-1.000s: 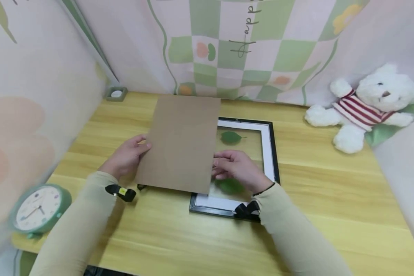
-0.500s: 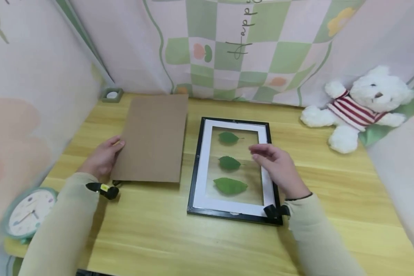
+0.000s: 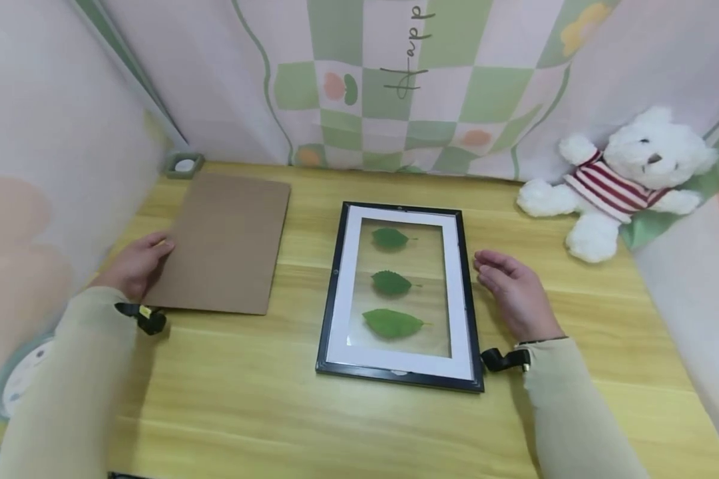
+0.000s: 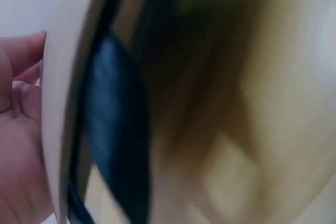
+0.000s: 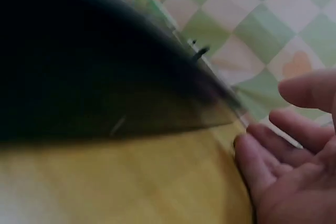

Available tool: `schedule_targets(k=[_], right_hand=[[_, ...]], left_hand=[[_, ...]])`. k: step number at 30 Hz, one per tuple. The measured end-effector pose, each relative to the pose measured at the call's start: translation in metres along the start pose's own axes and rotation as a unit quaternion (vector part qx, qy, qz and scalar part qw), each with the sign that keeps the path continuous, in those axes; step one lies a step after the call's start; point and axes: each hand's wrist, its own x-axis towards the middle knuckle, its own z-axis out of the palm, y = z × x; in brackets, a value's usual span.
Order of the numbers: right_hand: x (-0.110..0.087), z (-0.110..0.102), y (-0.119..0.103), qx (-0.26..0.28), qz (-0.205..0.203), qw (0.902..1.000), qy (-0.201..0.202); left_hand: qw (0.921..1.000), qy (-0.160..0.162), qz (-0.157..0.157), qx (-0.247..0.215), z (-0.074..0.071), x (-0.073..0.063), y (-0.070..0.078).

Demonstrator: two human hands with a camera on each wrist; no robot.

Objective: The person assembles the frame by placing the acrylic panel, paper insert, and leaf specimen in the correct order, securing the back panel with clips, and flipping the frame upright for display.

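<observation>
A brown backing board (image 3: 224, 243) is at the left of the table, its left edge gripped by my left hand (image 3: 136, 261). In the left wrist view, that hand (image 4: 23, 124) is against the board's face (image 4: 65, 77), and a dark flap (image 4: 118, 124) shows on its underside. A black picture frame (image 3: 400, 382) lies at the centre, with a white mat (image 3: 461, 293) and three green leaves (image 3: 392, 323) under clear panes. Just off the frame's right side is my right hand (image 3: 518, 293), fingers loosely bent around nothing; its wrist view shows the hand (image 5: 294, 161) near the frame's dark edge.
A white teddy bear (image 3: 611, 179) in a striped shirt sits at the back right. A small grey-green holder (image 3: 184, 165) stands in the back left corner. The round clock (image 3: 20, 379) is partly covered by my left sleeve. A checked curtain (image 3: 383, 93) hangs behind the table (image 3: 263, 406).
My left hand has carried the backing board left, off the frame and lower towards the table. The right hand has left the board and moved right, past the frame. All three leaves are now uncovered.
</observation>
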Motion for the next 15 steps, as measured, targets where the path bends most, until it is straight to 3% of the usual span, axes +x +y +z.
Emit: schedule_targets(k=[2,4,5,8,11,15], right_hand=[[0.002,0.002,0.003,-0.098,-0.012,0.995,0.012],[0.003,0.007,0.006,-0.201,-0.024,0.9789,0.025],[0.003,0.009,0.006,-0.235,-0.03,0.971,0.032],[0.002,0.013,0.008,-0.272,-0.043,0.9604,0.04],[0.002,0.013,0.009,-0.272,-0.044,0.9604,0.043],[0.001,0.009,0.01,-0.27,-0.041,0.9604,0.052]], left_hand=[[0.9986,0.003,-0.006,0.053,-0.007,0.0,0.0],[0.9941,0.016,-0.005,0.107,-0.01,0.0,0.0],[0.9881,0.032,0.002,0.151,-0.011,0.001,0.0],[0.9534,0.081,0.025,0.289,-0.01,0.002,0.002],[0.9148,0.126,0.043,0.381,-0.004,0.002,0.005],[0.8969,0.156,0.075,0.407,0.01,0.0,0.01]])
